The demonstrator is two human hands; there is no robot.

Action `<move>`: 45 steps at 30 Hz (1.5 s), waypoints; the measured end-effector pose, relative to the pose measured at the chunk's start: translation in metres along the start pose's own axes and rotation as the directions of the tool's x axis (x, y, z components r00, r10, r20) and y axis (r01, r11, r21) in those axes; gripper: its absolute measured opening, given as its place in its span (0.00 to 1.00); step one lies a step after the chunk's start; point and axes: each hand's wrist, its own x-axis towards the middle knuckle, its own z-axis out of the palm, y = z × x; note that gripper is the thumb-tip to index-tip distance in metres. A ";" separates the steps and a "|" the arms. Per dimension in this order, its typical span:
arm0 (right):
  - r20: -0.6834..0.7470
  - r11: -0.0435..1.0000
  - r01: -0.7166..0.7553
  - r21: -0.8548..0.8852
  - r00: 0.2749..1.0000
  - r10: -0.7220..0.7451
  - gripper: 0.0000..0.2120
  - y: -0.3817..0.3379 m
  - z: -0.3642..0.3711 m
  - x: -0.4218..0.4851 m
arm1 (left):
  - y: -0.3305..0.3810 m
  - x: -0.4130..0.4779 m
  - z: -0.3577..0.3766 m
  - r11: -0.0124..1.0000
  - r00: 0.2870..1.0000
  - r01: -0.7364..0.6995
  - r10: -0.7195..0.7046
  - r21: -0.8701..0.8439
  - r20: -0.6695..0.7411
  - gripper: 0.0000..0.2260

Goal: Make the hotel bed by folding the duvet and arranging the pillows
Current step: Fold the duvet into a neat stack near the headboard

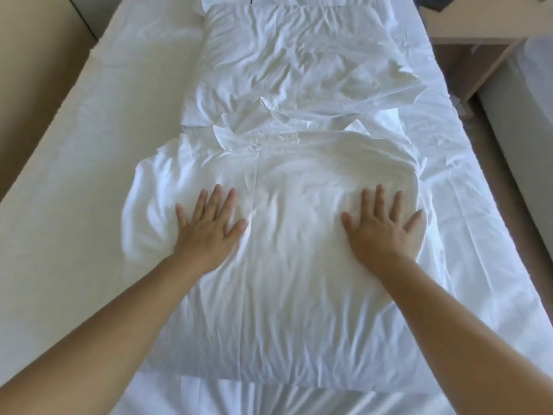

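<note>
Folded duvet (299,295): probably soft, light, slumpy. Left hand (206,226) and right hand (386,232) splayed flat on it. Suggest gripping corners, 10 and 2 o'clock.

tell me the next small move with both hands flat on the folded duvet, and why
Probably slide the left hand outward to smooth and tuck the bunched left edge of the duvet: that side spills out unevenly, while the edge by the right hand looks tidier. Both hands lie flat, gripping nothing. The rumpled pillow beyond can wait.
</note>
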 end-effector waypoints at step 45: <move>0.070 0.961 -0.117 0.250 0.992 0.103 0.41 0.083 0.098 -0.049 | -0.087 -0.045 0.089 0.884 0.914 0.398 -0.406 -0.245 0.021 0.35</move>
